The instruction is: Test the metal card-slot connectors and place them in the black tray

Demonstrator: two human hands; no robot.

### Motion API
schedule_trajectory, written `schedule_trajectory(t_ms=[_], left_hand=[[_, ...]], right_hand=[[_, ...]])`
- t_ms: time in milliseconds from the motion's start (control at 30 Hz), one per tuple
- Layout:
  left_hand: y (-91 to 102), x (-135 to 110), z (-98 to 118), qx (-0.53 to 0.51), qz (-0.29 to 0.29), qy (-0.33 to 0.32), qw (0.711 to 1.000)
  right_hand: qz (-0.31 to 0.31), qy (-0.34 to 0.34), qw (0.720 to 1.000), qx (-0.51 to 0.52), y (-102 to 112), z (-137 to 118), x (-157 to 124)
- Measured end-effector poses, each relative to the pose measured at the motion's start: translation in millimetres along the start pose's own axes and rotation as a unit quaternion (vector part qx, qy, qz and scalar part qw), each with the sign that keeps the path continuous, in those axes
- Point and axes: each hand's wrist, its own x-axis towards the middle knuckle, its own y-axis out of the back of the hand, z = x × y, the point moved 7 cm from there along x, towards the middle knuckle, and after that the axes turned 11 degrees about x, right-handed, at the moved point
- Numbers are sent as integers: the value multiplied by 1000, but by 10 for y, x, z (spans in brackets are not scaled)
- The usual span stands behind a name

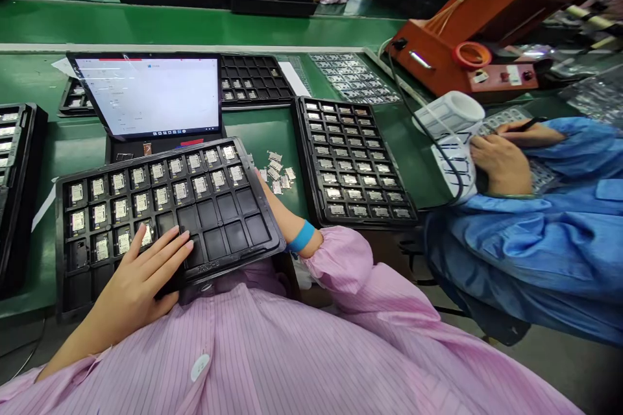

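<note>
While the left hand [139,275] lies open, fingers extended and spread, it rests on the near part of a black compartment tray [168,220], which appears raised above the green worktop [80,149]. The tray lies directly beneath the left hand's fingertips. Cells farther from that hand hold small metal parts [160,172] in rows; several cells just ahead of and to the right of its fingers are empty.

The right hand [265,191] shows only at its base, against the tray's right edge. The remainder is hidden by the tray, so its state cannot be determined. A blue wristband [300,237] encircles the wrist behind it.

Loose metal pieces [276,172] lie in a small scatter on the worktop just beyond the right hand. A second black tray [353,162], with parts in its cells, stands to the right of that hand. A tablet [146,96] stands beyond the first tray, ahead of the left hand. Farther right, a co-worker's hand [530,133] in a blue sleeve holds a pen, well apart from both hands.
</note>
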Motion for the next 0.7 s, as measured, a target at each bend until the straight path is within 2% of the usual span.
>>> schedule_trajectory(t_ms=[67,133,167,233,300,433,500,567,700], left_hand=[[6,2,-5,-7,7,5,1000],[-2,0,-13,-12,9,10,1000],[-9,-3,-18,-13,7,11,1000],[-28,-15,-19,-11,4,10,1000],[-46,-33,-13,-1,2,2,1000],[-90,-76,-8,23,21,-15,999],[-122,-91,-20,27,37,-20,999],[-150,-101,-29,29,47,-25,998],[-154,-106,-22,32,42,-30,998]], right_hand=[[-86,82,992,-32,-80,-54,8],[-150,166,969,-107,-156,-92,-11],[-171,193,954,-152,-185,-90,-20],[-178,203,937,-222,-177,-62,-12],[-143,183,936,-263,-74,-53,8],[33,83,942,-324,336,-7,13],[93,19,933,-346,491,102,-18],[108,-13,926,-361,563,230,-51],[103,1,924,-369,685,432,-140]])
